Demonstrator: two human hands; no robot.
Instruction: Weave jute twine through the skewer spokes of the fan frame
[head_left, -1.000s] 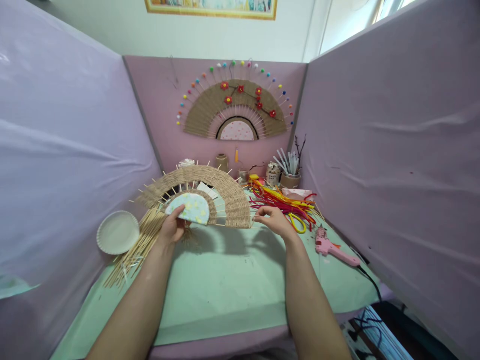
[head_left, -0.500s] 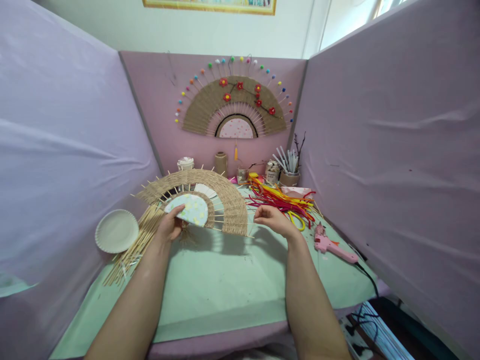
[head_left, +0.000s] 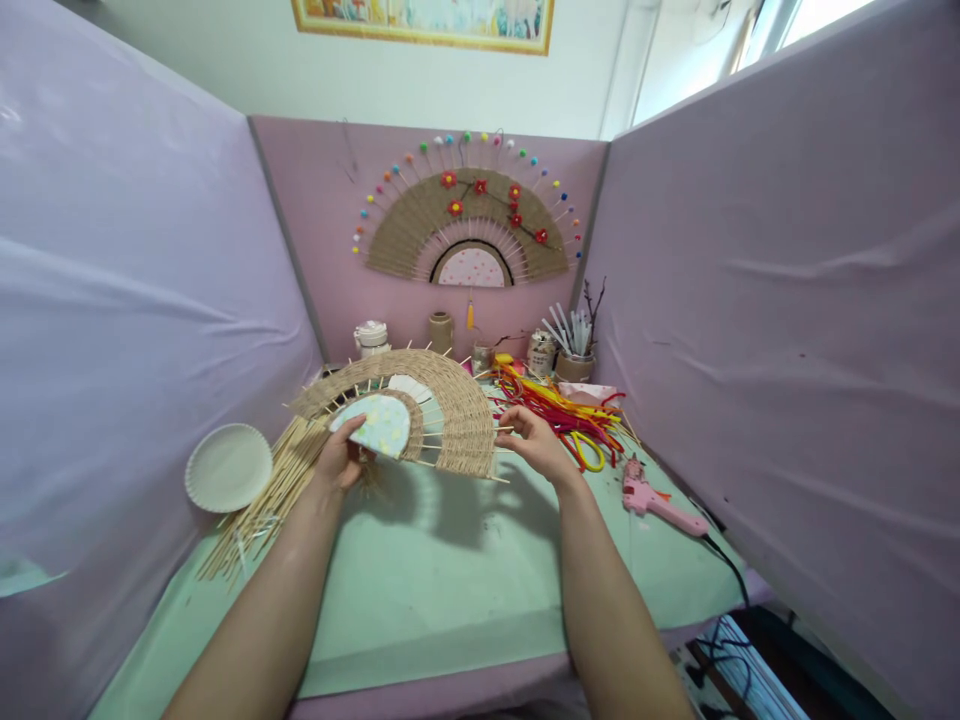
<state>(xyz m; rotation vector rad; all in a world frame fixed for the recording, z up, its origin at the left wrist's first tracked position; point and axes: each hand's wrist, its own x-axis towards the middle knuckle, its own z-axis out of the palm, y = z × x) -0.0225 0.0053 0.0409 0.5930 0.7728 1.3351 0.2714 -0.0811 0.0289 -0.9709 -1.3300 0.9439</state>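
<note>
A half-round fan [head_left: 466,420] woven from tan twine over thin sticks is held up above the table, tilted. My left hand [head_left: 339,458] is closed on its pale, flower-patterned half-disc [head_left: 384,428], thumb on top and the other fingers mostly hidden beneath. At the fan's right edge, bare stick ends poke out past the weave. My right hand [head_left: 534,440] has its fingers pinched together at one of these stick ends. Loose twine fibres [head_left: 371,480] hang below the fan near my left hand.
A bundle of thin sticks [head_left: 255,510] and a white fluted plate [head_left: 229,468] lie left. Red and yellow fuzzy stems [head_left: 551,405], yellow-handled scissors [head_left: 589,452] and a corded pink glue gun [head_left: 660,505] lie right. A twine spool [head_left: 441,332] stands behind; a decorated fan [head_left: 405,225] hangs there.
My right hand has moved left to the stick ends at the fan's edge. The fan has shifted and tilted slightly in my left hand. The camera view has tipped up a little.
</note>
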